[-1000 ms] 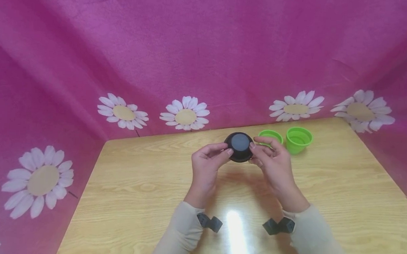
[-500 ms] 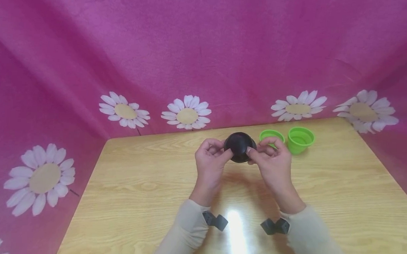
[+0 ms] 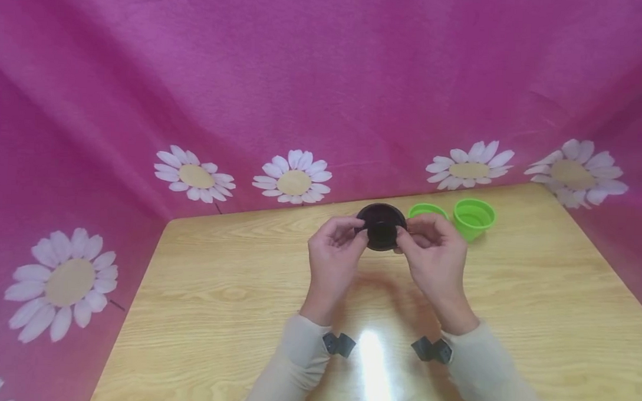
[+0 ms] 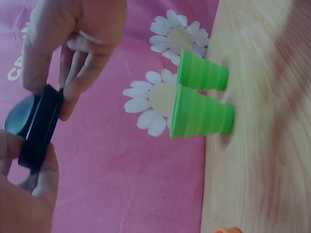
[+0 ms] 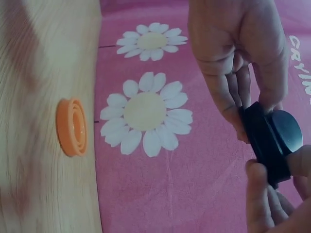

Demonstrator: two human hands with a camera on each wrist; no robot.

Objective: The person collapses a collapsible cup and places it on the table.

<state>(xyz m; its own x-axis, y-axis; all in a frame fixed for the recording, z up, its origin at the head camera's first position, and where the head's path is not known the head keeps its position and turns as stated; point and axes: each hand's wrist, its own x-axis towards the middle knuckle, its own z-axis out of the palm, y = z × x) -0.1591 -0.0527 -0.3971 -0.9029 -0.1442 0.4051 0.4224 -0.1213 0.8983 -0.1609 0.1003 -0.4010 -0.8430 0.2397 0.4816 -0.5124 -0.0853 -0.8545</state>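
Note:
A round black collapsible cup is held up above the table, pinched between both hands. My left hand grips its left side, thumb on the near face. The right hand pinches the opposite side in the same way. From the head, its middle looks like a dark round hollow inside a wide rim. In the left wrist view the black cup is squat, with a thick rim band and a rounded part bulging from one face. The right wrist view shows this bulge on the black cup too.
Two ribbed green cups, one partly behind the right hand and another beside it, stand upright at the table's back. A flattened orange ringed cup lies on the wooden table. A pink flowered cloth hangs behind.
The black cup has turned in the fingers: first a flat grey disc faced the head, then a smooth dome, now a dark hollow. Both hands stay on it; the green cups stay put.

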